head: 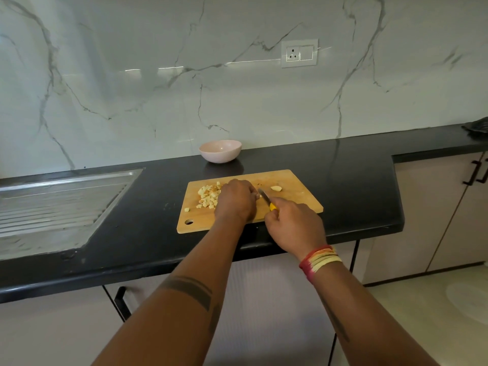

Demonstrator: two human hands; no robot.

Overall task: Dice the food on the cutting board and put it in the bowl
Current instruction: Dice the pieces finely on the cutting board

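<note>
While the left hand (pixel 235 200) is lying curled over a piece on the cutting board (pixel 295 192), the right hand (pixel 293 225) is gripping the knife (pixel 264 197), and the bowl (pixel 220 151) is standing apart behind the board's far edge.

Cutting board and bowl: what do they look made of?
Cutting board: looks like wood or bamboo, a matte pale tan with faint grain and a hanging hole in one corner. Bowl: probably glazed ceramic, pale pink, smooth with a soft sheen and thick rim; melamine cannot be ruled out.

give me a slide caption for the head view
Left hand steadies food on the wooden cutting board while right hand cuts with a yellow-handled knife.
</note>
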